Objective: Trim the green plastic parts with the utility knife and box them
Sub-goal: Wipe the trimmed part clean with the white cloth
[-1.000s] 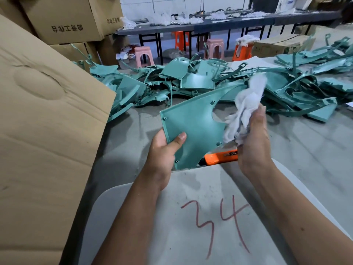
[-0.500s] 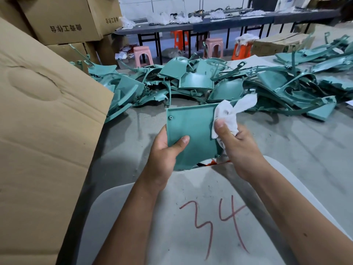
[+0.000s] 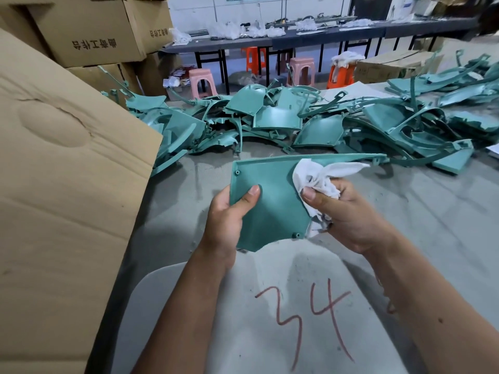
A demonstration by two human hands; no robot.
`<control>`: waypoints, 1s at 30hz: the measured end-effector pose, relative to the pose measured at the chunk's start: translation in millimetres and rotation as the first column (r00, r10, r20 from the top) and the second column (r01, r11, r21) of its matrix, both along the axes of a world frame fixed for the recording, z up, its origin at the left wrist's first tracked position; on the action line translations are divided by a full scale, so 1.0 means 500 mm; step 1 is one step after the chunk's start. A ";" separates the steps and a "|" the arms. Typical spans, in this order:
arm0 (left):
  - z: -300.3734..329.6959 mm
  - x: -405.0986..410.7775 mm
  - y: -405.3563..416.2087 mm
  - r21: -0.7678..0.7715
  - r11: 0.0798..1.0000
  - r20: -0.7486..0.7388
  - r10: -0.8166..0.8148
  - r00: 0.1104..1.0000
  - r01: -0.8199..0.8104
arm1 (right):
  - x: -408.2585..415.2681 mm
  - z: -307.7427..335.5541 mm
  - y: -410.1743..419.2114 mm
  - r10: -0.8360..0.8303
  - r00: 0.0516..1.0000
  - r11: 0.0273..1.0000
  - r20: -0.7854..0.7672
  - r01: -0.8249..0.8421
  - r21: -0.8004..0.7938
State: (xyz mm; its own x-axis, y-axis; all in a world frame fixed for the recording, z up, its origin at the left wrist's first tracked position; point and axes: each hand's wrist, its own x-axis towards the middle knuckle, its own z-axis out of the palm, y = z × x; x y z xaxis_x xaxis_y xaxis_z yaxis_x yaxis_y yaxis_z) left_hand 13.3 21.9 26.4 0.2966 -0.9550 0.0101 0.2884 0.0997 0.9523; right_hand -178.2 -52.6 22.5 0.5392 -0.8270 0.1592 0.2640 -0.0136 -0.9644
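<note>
Wiping the green panel, cloth hand on its right edge

Holding the green panel [image 3: 270,201] above the near table [image 3: 432,211], the left hand [image 3: 229,220] pinches its left edge, thumb on the face. Its long tip points far right. The right hand [image 3: 348,211] is nearer that tip, fingers bunched around a white cloth [image 3: 318,176]. A second ago the panel stood more upright and an orange knife showed beneath; now the knife is hidden.

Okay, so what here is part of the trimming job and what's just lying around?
Job: green panel in left hand; white rag in right hand; pile of green parts; open cardboard box.
Lying about: plastic stools; far tables.
</note>
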 end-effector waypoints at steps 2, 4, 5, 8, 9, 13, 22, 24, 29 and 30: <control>0.004 0.004 0.001 0.018 0.999 -0.082 0.038 0.996 -0.036 | 0.002 0.004 -0.008 -0.177 0.984 0.984 0.001 0.177 -0.004; 0.005 0.009 0.000 0.018 0.996 -0.143 0.094 0.985 -0.093 | 0.009 0.013 -0.012 -0.284 0.941 0.954 0.181 0.258 0.155; 0.004 0.007 -0.001 0.026 0.993 -0.136 0.115 0.984 -0.113 | 0.015 0.017 -0.011 -0.279 0.919 0.949 0.280 0.218 0.228; -0.007 -0.021 -0.004 0.069 0.994 -0.093 0.091 0.991 -0.085 | 0.049 0.015 0.004 -0.206 0.907 0.941 0.366 0.080 0.329; -0.012 -0.029 -0.005 0.074 0.995 -0.077 0.073 0.994 -0.067 | 0.060 0.012 0.014 -0.204 0.916 0.941 0.345 0.086 0.328; -0.017 -0.038 -0.009 0.060 0.998 0.028 0.032 0.999 -0.034 | 0.057 0.010 0.019 -0.355 0.903 0.916 0.242 0.283 0.286; -0.007 -0.018 -0.008 0.193 0.980 -0.044 -0.040 0.998 0.048 | 0.017 0.014 -0.028 -0.534 0.724 0.831 0.437 0.353 0.430; -0.001 -0.007 -0.006 0.205 0.978 -0.083 -0.020 0.996 0.036 | 0.001 0.013 -0.047 -0.556 0.708 0.813 0.436 0.353 0.463; 0.004 0.006 -0.001 0.240 0.971 -0.143 0.036 0.989 -0.001 | -0.015 -0.004 -0.048 -0.661 0.721 0.745 0.208 0.597 0.297; 0.006 0.016 0.000 0.224 0.974 -0.188 0.072 0.980 -0.028 | -0.022 -0.014 -0.055 -0.707 0.702 0.707 0.088 0.697 0.121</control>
State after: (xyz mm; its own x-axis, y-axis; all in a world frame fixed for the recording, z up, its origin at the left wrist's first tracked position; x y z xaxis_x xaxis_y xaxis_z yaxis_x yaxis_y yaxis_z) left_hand 21.4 21.7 29.3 0.3196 -0.9112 -0.2598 0.4689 -0.0862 0.8790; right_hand -189.1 -80.2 15.6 -0.2211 -0.9695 0.1053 0.3184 -0.1739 -0.9319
